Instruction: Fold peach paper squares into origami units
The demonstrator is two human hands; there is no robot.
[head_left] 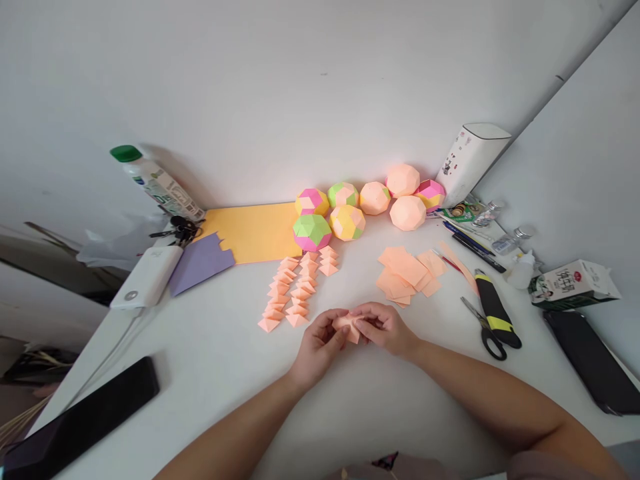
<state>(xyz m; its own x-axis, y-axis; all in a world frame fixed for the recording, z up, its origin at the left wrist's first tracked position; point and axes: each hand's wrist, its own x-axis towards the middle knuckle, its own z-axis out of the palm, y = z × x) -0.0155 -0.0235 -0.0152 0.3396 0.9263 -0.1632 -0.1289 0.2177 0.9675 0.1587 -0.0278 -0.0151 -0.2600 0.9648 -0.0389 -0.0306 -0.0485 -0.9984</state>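
Between my fingertips is a small piece of peach paper point(353, 329), partly folded and held low over the desk. My left hand point(320, 343) pinches its left side, thumb in front. On the other side my right hand point(387, 328) grips it with the thumb pressed on top. Rows of folded peach paper units point(277, 297) lie just beyond my left hand. A loose pile of flat peach paper pieces point(405, 270) sits past my right hand. Several faceted paper balls point(312, 232) in peach, yellow, green and pink stand farther back.
Yellow paper point(260, 233) and purple paper point(203, 263) lie at the left, near a white power bank point(147, 277) and a bottle point(160, 183). Scissors point(486, 330), a utility knife point(495, 310), pens and a milk carton point(573, 283) are at the right. A dark phone point(85, 427) lies front left.
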